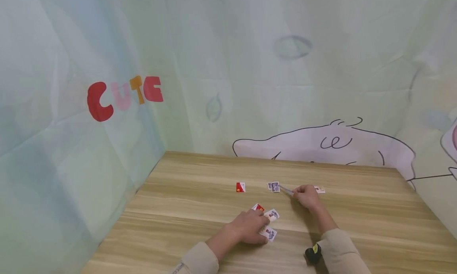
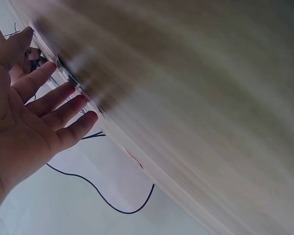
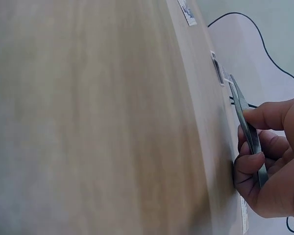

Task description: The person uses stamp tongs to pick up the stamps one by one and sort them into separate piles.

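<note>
My right hand (image 1: 307, 196) pinches metal tweezers (image 3: 241, 106) between thumb and fingers. Their tips meet the edge of a small dark picture card (image 1: 275, 186), which overlaps another small card (image 1: 269, 185) at its left. My left hand (image 1: 249, 226) rests on several small cards, its fingers extended in the left wrist view. From beneath it show a red-and-white card (image 1: 258, 207) and two white picture cards, an upper card (image 1: 273, 215) and a lower card (image 1: 269, 233). The left hand hides the rest of these cards.
A red-and-white card (image 1: 240, 187) lies farther left on the wooden table (image 1: 185, 194). Another card (image 1: 320, 189) lies just right of my right hand, partly hidden by it. A black object (image 1: 313, 254) with a yellow patch is beside the right sleeve. Printed cloth (image 1: 214, 68) hangs behind.
</note>
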Tool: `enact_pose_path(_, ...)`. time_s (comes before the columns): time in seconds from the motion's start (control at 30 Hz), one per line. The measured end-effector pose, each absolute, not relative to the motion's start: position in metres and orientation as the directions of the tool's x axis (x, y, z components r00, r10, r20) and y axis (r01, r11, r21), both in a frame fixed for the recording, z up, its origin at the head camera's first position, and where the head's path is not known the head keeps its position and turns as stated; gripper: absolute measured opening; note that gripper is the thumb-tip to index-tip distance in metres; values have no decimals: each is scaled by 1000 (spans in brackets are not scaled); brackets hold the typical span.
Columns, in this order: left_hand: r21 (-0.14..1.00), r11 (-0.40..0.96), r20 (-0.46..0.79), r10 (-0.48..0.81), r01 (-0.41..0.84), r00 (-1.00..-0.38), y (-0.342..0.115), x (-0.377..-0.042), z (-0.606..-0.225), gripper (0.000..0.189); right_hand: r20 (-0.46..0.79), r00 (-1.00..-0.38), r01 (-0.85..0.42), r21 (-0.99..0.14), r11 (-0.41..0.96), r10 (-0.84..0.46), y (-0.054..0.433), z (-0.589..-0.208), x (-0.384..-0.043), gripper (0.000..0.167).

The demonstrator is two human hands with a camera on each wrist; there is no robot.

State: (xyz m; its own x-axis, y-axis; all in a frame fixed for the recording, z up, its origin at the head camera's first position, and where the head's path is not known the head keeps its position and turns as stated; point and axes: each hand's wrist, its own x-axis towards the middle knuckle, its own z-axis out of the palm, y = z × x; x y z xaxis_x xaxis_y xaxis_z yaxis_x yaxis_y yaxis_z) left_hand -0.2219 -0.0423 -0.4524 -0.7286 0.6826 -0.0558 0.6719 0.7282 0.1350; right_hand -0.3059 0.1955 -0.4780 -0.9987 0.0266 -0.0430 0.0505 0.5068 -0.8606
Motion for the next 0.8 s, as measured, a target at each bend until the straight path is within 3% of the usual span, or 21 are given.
enact_pose_path(0.8, 168, 726, -58, 683, 667, -728, -43, -223, -457, 43, 25, -1000, -17, -807, 590, 6, 196, -464, -296, 15)
